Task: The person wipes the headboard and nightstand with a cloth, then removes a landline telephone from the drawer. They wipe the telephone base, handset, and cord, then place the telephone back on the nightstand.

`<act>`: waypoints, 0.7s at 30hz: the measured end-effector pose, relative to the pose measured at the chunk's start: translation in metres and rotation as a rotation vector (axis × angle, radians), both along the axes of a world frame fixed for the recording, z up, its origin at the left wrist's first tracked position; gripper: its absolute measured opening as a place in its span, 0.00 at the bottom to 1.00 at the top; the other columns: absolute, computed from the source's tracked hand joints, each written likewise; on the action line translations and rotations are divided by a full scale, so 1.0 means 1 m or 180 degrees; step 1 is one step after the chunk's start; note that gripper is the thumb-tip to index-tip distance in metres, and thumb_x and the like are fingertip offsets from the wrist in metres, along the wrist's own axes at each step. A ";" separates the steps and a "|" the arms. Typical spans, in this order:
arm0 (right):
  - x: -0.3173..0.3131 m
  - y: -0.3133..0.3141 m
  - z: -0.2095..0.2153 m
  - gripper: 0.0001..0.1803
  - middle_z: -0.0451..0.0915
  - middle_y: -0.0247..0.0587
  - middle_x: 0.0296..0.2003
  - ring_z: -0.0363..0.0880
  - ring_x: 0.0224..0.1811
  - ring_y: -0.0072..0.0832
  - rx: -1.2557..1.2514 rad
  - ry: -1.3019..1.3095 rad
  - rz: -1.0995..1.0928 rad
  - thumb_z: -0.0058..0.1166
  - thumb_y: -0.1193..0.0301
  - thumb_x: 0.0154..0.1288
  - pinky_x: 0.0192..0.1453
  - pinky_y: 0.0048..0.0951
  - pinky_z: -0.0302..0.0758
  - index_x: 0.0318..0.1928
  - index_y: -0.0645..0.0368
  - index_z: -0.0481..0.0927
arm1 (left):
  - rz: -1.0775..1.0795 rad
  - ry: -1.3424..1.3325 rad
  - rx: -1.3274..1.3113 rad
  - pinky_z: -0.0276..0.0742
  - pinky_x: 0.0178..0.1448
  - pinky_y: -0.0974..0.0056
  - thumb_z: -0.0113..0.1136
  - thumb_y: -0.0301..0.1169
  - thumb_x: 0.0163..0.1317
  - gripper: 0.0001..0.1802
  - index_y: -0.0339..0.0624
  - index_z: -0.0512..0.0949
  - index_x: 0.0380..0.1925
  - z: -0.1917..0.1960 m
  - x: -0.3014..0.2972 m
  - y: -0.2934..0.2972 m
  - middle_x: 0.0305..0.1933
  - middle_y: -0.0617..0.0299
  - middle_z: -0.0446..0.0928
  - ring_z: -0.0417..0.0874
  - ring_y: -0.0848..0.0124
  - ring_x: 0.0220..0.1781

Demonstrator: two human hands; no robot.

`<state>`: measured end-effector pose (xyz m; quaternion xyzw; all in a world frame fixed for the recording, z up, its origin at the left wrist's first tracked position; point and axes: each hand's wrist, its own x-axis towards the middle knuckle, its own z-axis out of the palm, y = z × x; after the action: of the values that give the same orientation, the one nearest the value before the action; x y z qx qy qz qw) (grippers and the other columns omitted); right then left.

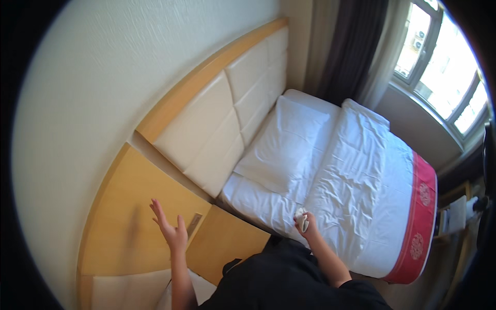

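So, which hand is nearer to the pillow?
Right. The right hand, closed on a small white cloth, is over the bed just below the pillow. The left hand is spread open above the wooden nightstand.

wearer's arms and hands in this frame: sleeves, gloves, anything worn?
Both forearms are bare up from the lower edge, with no gloves, watch or rings visible on the left hand or right hand. A dark short sleeve shows at the right upper arm, matching the dark clothing on the torso.

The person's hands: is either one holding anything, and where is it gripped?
The right hand is closed around a small white crumpled cloth, bunched in the fingers. The left hand is open and holds nothing.
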<state>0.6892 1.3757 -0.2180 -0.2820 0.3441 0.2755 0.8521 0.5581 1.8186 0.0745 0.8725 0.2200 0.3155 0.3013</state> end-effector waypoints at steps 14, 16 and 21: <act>-0.018 0.050 0.088 0.33 0.74 0.61 0.55 0.77 0.59 0.55 0.0672 -0.0461 -0.0099 0.47 0.66 0.56 0.65 0.53 0.78 0.62 0.71 0.65 | -0.0110 -0.0484 -0.0075 0.30 0.82 0.38 0.50 0.21 0.61 0.42 0.40 0.52 0.78 0.018 -0.040 0.014 0.83 0.50 0.49 0.42 0.50 0.85; -0.012 0.055 0.094 0.34 0.74 0.60 0.55 0.76 0.59 0.55 0.0588 -0.0440 -0.0069 0.45 0.68 0.56 0.65 0.55 0.78 0.63 0.71 0.62 | -0.0179 -0.0753 0.0107 0.31 0.82 0.38 0.49 0.21 0.61 0.42 0.39 0.53 0.78 0.034 -0.038 0.009 0.83 0.50 0.50 0.44 0.50 0.85; 0.017 0.085 0.091 0.33 0.73 0.60 0.56 0.77 0.58 0.54 0.0196 -0.0305 0.0398 0.43 0.72 0.57 0.63 0.54 0.80 0.65 0.71 0.62 | -0.0128 -0.0964 0.0534 0.33 0.82 0.38 0.50 0.22 0.61 0.41 0.38 0.54 0.77 0.068 -0.022 0.023 0.82 0.49 0.51 0.45 0.48 0.84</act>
<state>0.7059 1.4607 -0.1270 -0.2895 0.2761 0.3248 0.8570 0.5359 1.8420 0.1426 0.8413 0.1275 0.4546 0.2633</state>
